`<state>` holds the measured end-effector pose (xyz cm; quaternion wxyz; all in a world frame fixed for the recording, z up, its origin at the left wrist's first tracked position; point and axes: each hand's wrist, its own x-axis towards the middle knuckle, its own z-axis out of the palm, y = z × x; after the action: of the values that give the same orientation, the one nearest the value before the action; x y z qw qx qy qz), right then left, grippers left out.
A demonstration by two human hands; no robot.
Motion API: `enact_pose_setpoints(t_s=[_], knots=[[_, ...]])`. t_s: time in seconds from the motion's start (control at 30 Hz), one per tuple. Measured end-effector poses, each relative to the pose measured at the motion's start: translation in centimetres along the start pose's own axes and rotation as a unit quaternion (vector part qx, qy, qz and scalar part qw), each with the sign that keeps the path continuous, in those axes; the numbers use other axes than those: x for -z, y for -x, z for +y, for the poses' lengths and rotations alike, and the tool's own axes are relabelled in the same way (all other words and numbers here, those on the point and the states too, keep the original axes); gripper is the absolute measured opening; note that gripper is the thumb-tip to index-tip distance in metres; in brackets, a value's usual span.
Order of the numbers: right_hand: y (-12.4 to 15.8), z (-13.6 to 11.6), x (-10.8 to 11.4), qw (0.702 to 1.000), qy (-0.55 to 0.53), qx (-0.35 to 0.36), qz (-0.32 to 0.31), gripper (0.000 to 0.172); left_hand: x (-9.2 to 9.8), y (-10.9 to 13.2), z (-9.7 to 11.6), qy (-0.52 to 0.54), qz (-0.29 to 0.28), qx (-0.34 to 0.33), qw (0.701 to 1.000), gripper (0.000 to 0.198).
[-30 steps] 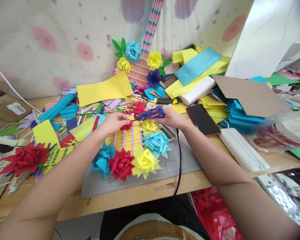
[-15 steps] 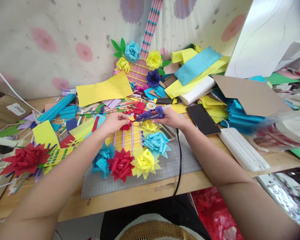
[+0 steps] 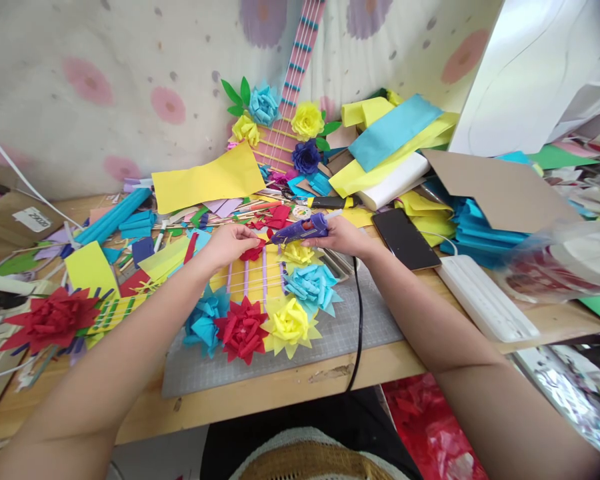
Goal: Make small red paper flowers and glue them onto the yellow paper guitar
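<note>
My right hand is closed round a purple hot glue gun, its nozzle pointing left towards my other hand. With fingers pinched, my left hand grips a red paper flower by its upper edge, close to the nozzle tip. Both hands are above a yellow paper guitar body with purple strips and pale strings. Round its edge sit a blue flower, a yellow flower, another red flower and a darker blue flower. My fingers partly hide the held flower.
A grey cutting mat lies under the guitar body. The glue gun's black cord drops over the table edge. To the right are a phone and a white power strip. Behind, a pink paper guitar leans among paper scraps.
</note>
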<state>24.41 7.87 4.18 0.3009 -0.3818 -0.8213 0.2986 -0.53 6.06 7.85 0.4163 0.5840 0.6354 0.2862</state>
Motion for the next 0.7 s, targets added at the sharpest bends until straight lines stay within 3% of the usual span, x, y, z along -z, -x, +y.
enact_pose_setpoints(t_s=[0.37, 0.53, 0.7], knots=[[0.1, 0.3, 0.2, 1.000, -0.017, -0.015, 0.014, 0.050, 0.1, -0.4, -0.6, 0.004, -0.006, 0.000, 1.000, 0.019], [0.4, 0.8, -0.4, 0.984, -0.120, -0.059, 0.116, 0.055, 0.0, -0.4, -1.4, 0.038, -0.045, 0.022, 0.998, 0.020], [0.7, 0.4, -1.4, 0.959, -0.187, -0.128, 0.172, 0.049, -0.2, -0.2, -0.9, 0.024, -0.012, -0.006, 1.000, 0.023]])
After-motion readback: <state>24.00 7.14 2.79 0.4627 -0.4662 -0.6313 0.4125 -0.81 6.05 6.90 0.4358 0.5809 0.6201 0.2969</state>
